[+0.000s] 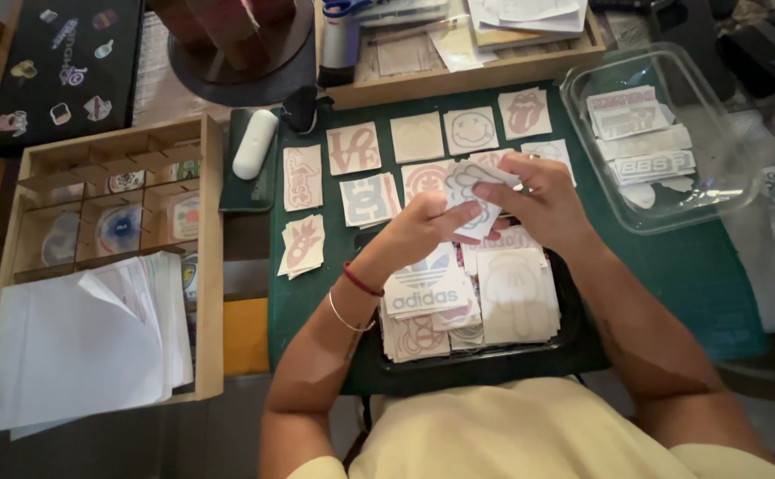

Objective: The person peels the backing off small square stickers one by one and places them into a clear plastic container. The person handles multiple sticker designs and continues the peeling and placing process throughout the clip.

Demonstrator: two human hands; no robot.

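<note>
Sticker rows (418, 155) on mat (698, 284), wooden organizer (206, 266) left, plastic tub (724, 191) right.

White die-cut sticker sheet (474, 197), outlined graphic, held flat above black tray (574, 319).

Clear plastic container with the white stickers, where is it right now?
In the head view, the clear plastic container sits at the upper right, on the right edge of the green cutting mat, just beyond the right hand.
</note>
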